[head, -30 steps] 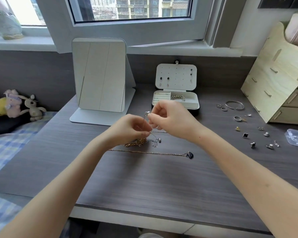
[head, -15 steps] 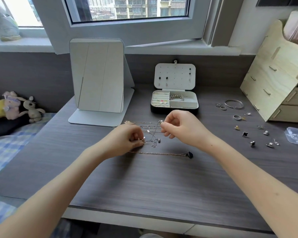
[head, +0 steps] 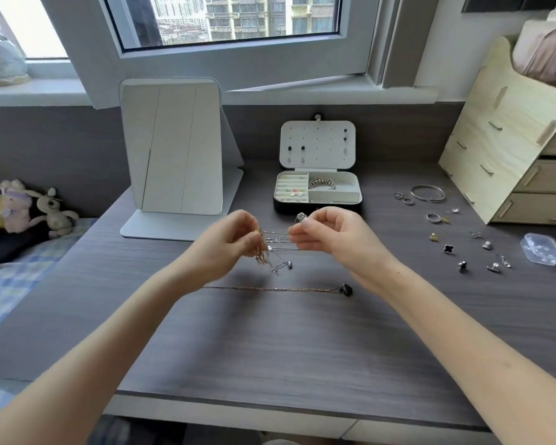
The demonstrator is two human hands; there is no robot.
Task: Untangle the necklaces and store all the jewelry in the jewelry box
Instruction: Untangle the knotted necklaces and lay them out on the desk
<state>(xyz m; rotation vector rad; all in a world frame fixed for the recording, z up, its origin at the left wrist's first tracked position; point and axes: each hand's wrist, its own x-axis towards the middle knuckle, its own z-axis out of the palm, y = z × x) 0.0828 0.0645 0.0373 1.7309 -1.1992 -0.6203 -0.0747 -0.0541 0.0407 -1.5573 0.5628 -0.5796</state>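
Fine metal chains — the tangled necklaces (head: 272, 248) — hang just above the tabletop (head: 270, 348), before the open jewelry box (head: 315, 207) near its back edge. Left hand (head: 225, 245) grip pinches the gold bunch; right hand (head: 331, 236) pinches silver strands. Judged light, limp, snag-prone — hold beside the knot.

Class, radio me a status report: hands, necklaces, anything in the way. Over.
Left hand pinches gold chain tangle, right hand pinches silver chains, taut between. Black-pendant necklace lies on desk. Jewelry box open, unobstructed.
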